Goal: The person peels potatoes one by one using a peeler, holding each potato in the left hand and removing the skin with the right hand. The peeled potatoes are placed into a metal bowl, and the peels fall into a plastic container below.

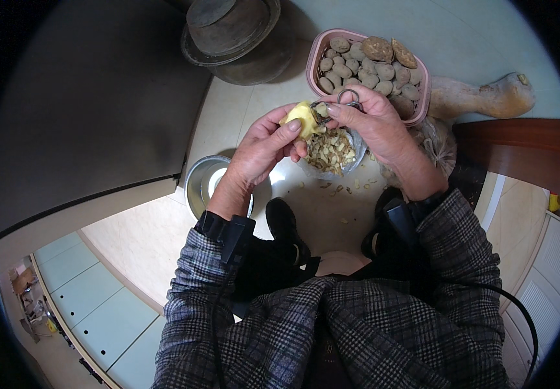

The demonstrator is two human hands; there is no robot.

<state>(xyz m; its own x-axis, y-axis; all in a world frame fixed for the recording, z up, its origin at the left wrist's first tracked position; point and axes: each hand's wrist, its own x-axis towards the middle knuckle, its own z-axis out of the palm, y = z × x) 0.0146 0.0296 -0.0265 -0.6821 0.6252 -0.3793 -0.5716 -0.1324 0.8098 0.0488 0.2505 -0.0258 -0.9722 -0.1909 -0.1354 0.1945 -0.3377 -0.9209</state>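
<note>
My left hand [266, 141] grips a potato [299, 118] whose visible surface is mostly peeled and yellow. Against its right side is a peeler [349, 96] with a wire loop handle, pinched in the fingers of my right hand [368, 116]. My right thumb lies by the peeler's head, where a bit of pale peel or potato shows. Below both hands, a clear plastic bag [359, 146] on the floor holds a heap of potato peelings [331, 153]. The far side of the potato is hidden by my left fingers.
Beyond my hands stands a pink basket [313, 63] of unpeeled potatoes [342, 71]. A long squash [491, 99] lies right of it, above a tied plastic bag [439, 143]. A metal basin [195, 187] sits left, partly behind my forearm. A dark lidded pot [253, 68] stands beside the dark cabinet [90, 112].
</note>
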